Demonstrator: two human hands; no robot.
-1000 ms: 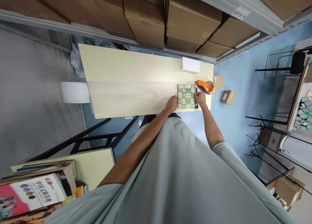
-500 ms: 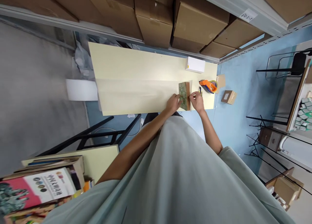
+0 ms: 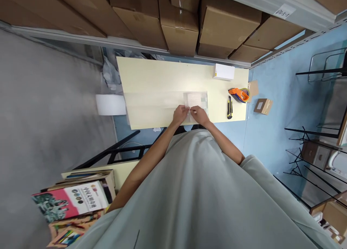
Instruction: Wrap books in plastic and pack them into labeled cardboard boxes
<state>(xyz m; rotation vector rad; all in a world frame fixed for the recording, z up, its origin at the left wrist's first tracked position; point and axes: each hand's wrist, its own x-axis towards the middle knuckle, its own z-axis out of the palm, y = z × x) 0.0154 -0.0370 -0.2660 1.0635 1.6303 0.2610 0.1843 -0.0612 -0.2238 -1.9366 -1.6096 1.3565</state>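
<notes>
My left hand (image 3: 180,114) and my right hand (image 3: 199,115) are close together near the table's front edge, fingertips almost meeting. Both have closed fingers pinching the edge of a thin translucent wrapping sheet (image 3: 151,101). Under and between the layers, just beyond my fingers, lies a pale flat rectangular packet (image 3: 194,98); a faint greenish pattern shows through at its right side. The sheet stretches left across the cream table (image 3: 162,72) toward a white roll (image 3: 110,104) at the table's left end.
Right of my hands lie a black and yellow utility knife (image 3: 230,107) and an orange tape dispenser (image 3: 238,95). A white box (image 3: 224,72) stands at the back. Cardboard boxes (image 3: 179,30) fill the shelf above. Books (image 3: 78,198) are stacked at lower left, and a small carton (image 3: 262,106) sits at right.
The green patterned book with a brown edge, tilted between my hands before, now lies flat and covered by the translucent sheet. Both hands have moved left and closer together.
</notes>
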